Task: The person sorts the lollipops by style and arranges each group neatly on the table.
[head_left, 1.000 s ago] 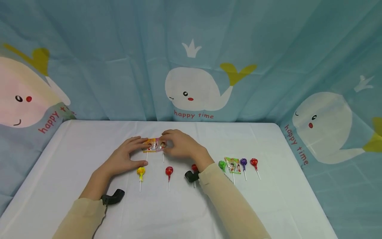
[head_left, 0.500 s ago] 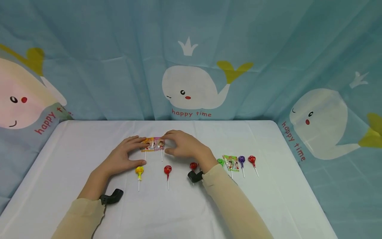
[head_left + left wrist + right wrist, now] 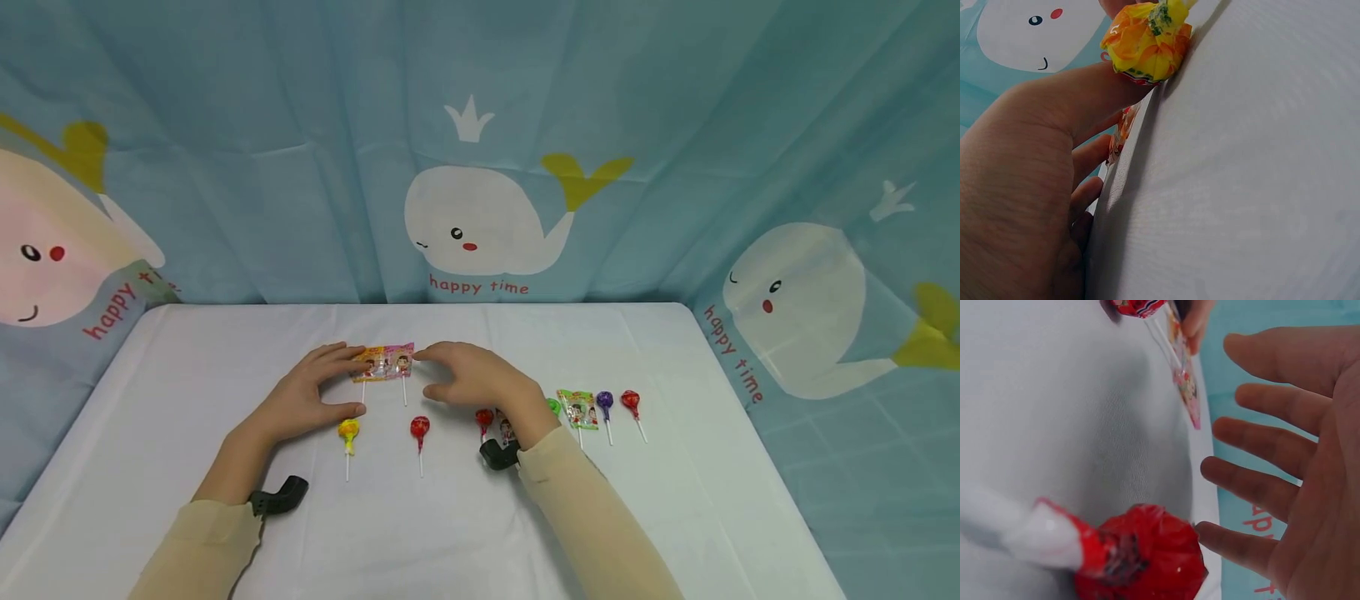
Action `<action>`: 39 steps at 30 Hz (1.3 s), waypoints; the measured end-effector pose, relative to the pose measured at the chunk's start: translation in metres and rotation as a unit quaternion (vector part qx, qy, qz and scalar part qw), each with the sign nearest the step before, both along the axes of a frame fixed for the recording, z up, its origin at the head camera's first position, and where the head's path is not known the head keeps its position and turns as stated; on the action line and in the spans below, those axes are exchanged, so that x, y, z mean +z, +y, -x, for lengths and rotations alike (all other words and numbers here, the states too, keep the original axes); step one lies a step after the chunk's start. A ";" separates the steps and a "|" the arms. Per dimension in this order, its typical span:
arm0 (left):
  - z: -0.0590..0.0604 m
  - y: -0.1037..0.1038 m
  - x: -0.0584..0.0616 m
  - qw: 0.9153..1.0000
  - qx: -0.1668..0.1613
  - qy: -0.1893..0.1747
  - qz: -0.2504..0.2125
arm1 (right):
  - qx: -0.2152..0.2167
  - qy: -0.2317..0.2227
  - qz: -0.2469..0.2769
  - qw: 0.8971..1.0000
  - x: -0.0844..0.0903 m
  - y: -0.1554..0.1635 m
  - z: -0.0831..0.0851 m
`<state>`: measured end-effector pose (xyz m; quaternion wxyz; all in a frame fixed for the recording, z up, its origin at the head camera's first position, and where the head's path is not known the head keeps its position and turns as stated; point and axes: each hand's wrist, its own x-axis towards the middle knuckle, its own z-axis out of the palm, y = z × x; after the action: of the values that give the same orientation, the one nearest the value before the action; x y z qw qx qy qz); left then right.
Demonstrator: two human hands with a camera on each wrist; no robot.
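Two flat-wrapped lollipops, one orange [image 3: 369, 366] and one pink [image 3: 402, 362], lie side by side near the back of the table. My left hand [image 3: 307, 392] rests at the orange one, fingertips on its left edge and thumb apart from them. A yellow ball lollipop [image 3: 348, 429] lies just below that thumb; in the left wrist view it [image 3: 1147, 44] partly hides the thumb. My right hand [image 3: 483, 379] hovers right of the pink wrapper, index fingertip close to its edge. Its fingers are spread and hold nothing in the right wrist view. Contact there cannot be told.
A red lollipop [image 3: 420, 426] lies in the middle. Another red one [image 3: 484, 416] and a dark-printed packet [image 3: 506, 428] sit partly behind my right wrist. Farther right lie green [image 3: 553, 406], green-packet [image 3: 580, 408], purple [image 3: 604, 400] and red [image 3: 630, 399] lollipops. A curtain [image 3: 330, 208] hangs behind.
My right hand has drawn away to the right from the pink lollipop, uncovering it. The left hand has stayed at the orange one. The head view has shifted slightly.
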<state>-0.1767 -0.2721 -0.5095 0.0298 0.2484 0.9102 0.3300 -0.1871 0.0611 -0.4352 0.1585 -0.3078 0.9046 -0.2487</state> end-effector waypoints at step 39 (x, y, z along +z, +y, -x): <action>-0.003 -0.001 0.002 1.000 -0.001 0.006 -0.009 | -0.042 0.013 -0.010 0.999 -0.005 0.053 -0.028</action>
<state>-0.1737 -0.2730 -0.5071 0.0220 0.2518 0.9071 0.3367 -0.1589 0.1140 -0.4398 0.1391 -0.2710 0.9212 -0.2421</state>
